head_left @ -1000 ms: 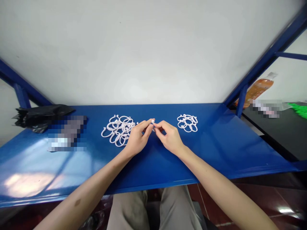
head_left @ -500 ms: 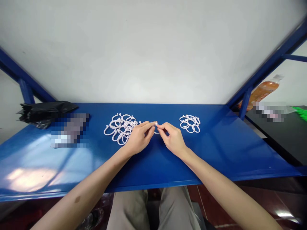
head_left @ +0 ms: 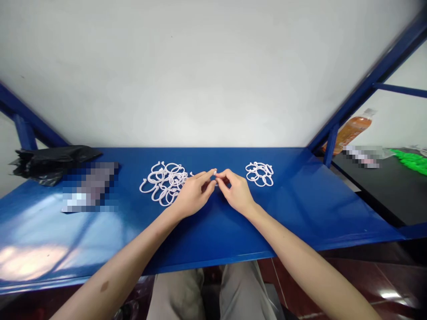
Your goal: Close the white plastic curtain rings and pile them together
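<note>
My left hand (head_left: 195,192) and my right hand (head_left: 236,191) meet fingertip to fingertip over the middle of the blue table. Both are closed in a pinch on a white cord loop (head_left: 215,171). Only a small white end of it shows; the fingers hide most of the rest. Close beside my left hand lies a loose pile of white cord loops (head_left: 162,180), open rings with small knobs at their ends, partly covered by that hand. To the right of my right hand, a smaller cluster of white loops (head_left: 259,174) lies flat.
The blue table (head_left: 213,240) ends at a pale wall (head_left: 200,89), with blue frame posts on both sides. A black plastic bag (head_left: 53,162) and a blurred-out item (head_left: 95,182) lie at the left. Beyond the right post are a drink bottle (head_left: 353,132) and green pieces (head_left: 412,161).
The view has shifted slightly. My fingertips have drawn closer together, and less of the held white loop shows between them. Both groups of loops lie as before.
</note>
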A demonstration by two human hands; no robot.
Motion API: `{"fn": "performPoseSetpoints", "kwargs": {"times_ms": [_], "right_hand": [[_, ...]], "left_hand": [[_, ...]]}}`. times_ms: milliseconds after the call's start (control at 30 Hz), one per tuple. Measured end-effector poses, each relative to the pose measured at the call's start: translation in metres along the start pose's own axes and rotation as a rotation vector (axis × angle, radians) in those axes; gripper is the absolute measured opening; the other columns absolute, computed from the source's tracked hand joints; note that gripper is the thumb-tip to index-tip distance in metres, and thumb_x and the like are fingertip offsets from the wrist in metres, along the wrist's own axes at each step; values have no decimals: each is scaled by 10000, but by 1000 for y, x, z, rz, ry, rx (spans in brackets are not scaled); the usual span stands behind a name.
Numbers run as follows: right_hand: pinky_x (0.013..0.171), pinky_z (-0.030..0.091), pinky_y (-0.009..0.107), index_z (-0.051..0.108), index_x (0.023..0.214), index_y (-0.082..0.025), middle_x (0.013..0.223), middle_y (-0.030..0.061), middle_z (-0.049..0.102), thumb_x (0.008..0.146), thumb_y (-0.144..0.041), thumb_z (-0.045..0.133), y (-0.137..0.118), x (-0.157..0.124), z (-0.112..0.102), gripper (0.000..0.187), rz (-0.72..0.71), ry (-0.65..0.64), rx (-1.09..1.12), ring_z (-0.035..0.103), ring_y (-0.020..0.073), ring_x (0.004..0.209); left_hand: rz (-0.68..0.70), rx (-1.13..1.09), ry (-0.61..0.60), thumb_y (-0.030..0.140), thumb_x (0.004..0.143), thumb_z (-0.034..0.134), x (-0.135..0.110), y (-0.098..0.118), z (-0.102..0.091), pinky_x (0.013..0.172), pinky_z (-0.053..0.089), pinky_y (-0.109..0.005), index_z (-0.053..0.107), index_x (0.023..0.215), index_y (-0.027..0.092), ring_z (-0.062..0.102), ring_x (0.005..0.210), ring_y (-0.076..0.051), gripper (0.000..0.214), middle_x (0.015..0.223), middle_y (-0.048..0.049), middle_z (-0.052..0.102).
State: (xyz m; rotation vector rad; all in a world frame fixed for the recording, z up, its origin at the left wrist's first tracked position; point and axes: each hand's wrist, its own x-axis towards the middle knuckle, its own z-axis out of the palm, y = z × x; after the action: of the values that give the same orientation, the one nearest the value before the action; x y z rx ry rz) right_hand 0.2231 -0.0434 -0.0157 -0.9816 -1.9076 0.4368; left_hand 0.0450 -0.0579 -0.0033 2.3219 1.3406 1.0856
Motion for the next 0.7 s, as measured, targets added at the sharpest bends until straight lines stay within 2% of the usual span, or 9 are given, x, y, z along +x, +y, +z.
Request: {"fn": "performPoseSetpoints", "kwargs": {"times_ms": [100,167,233,300,367,467,600,700], "right_hand": [[767,527,343,645,1003,-225,923,59,733,969,-303,553,14,11,-16,125,54,76,-176,682,216,828],[792,503,376,661,981,-216,908,75,734,956,-306,555,26,18,-33,141,129,175,-367,659,248,866],[818,476,391,676,932,-209,911,84,732,949,-302,543,37,24,-51,163,229,247,-517,630,259,879],[844,451,401,694,895,-197,946,104,723,932,-287,536,47,31,-67,185,349,272,-637,606,269,911],[859,436,413,725,903,-183,992,130,712,907,-277,546,55,40,-80,202,470,242,-734,589,283,953],[875,429,434,775,933,-163,1080,174,694,877,-304,586,64,54,-92,242,619,128,-823,562,317,1040],[904,430,455,787,981,-126,1143,215,673,870,-338,592,73,66,-98,308,693,-40,-900,527,354,1129],[913,432,464,775,1005,-94,1143,237,663,848,-328,600,76,66,-97,332,691,-94,-945,519,367,1143]], "left_hand": [[-15,108,49,282,977,478,6,-11,-8,835,512,-344,606,1350,194,616,815,-197,404,883,-44,691],[-28,286,112,293,981,459,8,-25,-16,971,474,-429,637,1305,186,611,974,-258,385,978,-87,706],[-104,482,130,326,972,462,7,-40,-24,999,450,-499,666,1264,141,577,1091,-332,402,1140,-168,690],[-194,609,103,367,970,454,5,-52,-29,985,442,-554,675,1259,148,536,1173,-391,425,1256,-200,655],[-250,667,23,351,989,382,3,-60,-32,954,444,-575,689,1236,153,537,1167,-408,441,1235,-205,669],[-286,701,-63,283,990,316,1,-61,-32,932,445,-565,693,1229,146,561,1122,-397,466,1183,-197,690],[-272,694,-65,260,966,344,3,-57,-32,954,430,-548,682,1260,148,537,1139,-389,462,1240,-182,670],[-261,669,-21,276,970,340,5,-54,-31,947,422,-544,692,1243,178,516,1151,-384,456,1246,-167,666]]}}
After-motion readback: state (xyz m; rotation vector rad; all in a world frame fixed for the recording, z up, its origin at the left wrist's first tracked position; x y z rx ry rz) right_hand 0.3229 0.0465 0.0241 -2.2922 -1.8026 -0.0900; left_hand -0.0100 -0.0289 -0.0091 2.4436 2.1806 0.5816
